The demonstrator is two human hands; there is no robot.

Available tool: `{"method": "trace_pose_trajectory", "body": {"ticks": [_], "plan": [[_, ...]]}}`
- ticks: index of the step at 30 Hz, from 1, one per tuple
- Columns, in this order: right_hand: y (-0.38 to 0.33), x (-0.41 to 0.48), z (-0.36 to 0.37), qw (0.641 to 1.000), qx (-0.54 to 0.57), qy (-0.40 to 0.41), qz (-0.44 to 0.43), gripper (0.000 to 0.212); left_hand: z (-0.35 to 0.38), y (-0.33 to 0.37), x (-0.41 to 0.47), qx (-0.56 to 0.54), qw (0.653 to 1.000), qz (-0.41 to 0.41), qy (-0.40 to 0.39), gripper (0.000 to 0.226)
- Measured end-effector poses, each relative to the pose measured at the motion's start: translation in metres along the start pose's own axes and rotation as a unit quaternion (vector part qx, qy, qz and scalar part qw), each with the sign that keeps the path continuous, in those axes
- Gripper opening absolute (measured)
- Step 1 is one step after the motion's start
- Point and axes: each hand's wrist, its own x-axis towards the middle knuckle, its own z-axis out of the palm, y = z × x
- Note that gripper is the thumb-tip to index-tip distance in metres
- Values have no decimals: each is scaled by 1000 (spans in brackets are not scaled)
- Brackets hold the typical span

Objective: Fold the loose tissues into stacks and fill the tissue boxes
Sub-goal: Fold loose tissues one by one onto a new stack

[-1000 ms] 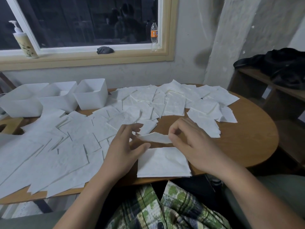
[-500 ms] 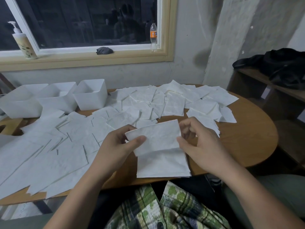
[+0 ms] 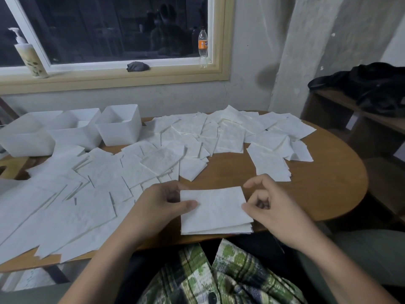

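Between the two hands, at the tabletop's [image 3: 317, 194] near edge, sits the stack of folded tissues [image 3: 215, 213]. The left hand [image 3: 162, 205] pinches its left edge, probably to square the top sheet. The right hand [image 3: 276, 207], loosely curled, grips nothing. The tissue boxes [image 3: 119, 126] stand far beyond the left hand.

The leftmost tissue box [image 3: 24, 139] and loose tissues [image 3: 13, 216] run past the left edge.
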Motion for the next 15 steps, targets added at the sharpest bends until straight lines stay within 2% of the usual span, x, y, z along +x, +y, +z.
{"method": "trace_pose_trajectory", "body": {"ticks": [2, 4, 8, 12, 15], "plan": [[2, -3, 4, 1000, -20, 2, 6, 35, 3, -7, 3, 56, 998, -12, 7, 31], [2, -6, 7, 999, -44, 0, 12, 35, 6, -10, 4, 111, 993, -13, 35, 29], [1, -7, 7, 994, -105, -4, 10, 32, 11, -10, 4, 135, 989, 5, 52, 28], [2, -5, 3, 993, -120, -12, 8, 25, 12, -14, 6, 149, 985, 19, 79, 24], [7, 7, -5, 989, -143, 34, 4, 15, 13, -18, 9, 155, 980, 34, 120, 21]]}}
